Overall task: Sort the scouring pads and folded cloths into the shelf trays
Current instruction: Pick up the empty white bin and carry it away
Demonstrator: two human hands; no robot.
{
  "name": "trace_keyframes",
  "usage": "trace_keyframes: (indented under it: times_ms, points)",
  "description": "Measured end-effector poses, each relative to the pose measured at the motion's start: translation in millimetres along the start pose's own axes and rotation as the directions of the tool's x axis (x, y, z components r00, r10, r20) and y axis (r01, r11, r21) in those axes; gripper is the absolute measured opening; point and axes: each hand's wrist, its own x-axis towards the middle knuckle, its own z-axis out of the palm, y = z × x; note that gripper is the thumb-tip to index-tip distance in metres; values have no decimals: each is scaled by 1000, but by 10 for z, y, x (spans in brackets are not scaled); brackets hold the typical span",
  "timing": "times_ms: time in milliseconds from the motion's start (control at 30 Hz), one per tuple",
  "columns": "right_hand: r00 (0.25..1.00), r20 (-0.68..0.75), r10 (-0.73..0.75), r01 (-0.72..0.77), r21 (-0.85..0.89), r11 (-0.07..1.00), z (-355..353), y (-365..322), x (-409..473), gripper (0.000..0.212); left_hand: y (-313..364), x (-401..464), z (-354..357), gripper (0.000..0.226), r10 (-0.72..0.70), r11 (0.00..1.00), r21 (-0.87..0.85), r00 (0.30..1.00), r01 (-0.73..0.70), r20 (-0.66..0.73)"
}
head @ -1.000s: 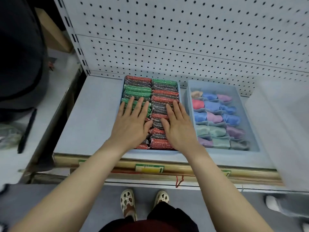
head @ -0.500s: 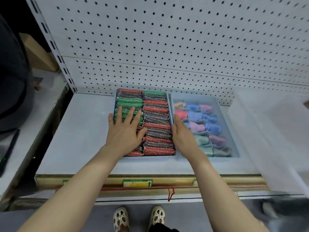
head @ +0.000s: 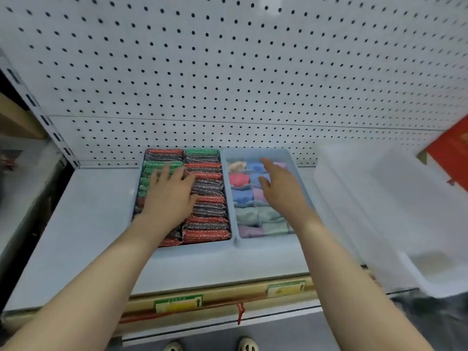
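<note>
Lining a grey shelf (pegboard behind), two trays

We see two trays side by side on the shelf. The scouring pads fill the left tray; the folded cloths sit in the right tray, before the pegboard.

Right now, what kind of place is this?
Probably a shop aisle: a pegboard back wall, a shelf with price labels on its front edge, and trays of scouring pads and folded cloths.
</note>
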Motion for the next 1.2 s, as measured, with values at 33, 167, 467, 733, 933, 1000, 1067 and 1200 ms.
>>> trace_keyframes:
  times_ms: [33,167,467,733,933,1000,1067,1200]
  points:
    - [998,-63,2,-3,-18,1000,-213,159,45,50,149,62,-72,54,32,999,-28,999,-34,-41]
    - [975,-213,58,-90,-146,985,-1083,1033,188,53,993,349,-310,43,130,962,-220,979,-163,-156]
    - [852,-110,512,-511,-382,770,-2092,3301,-40,78,3211,589,-67,69,-41,735,-677,999,48,27]
    - [876,-66,478,-480,-210,851,-2103,3820,-238,34,3762,300,32,35,-313,511,-794,931,331,187]
    - [897,-281,343,-378,-82,922,-2216,3672,-650,38,3764,-465,-77,45,-366,354,-920,930,170,31]
    - [900,-320,295,-324,-39,945,-2217,3548,-812,42,3754,-806,-90,44,-381,277,-953,925,120,5]
    - [911,-334,241,-250,15,968,-2204,3414,-994,43,3750,-1155,-91,40,-422,214,-973,907,84,-14]
    - [938,-300,175,-156,89,984,-2145,3192,-1444,44,3786,-1867,-43,40,-513,154,-988,856,21,-62]
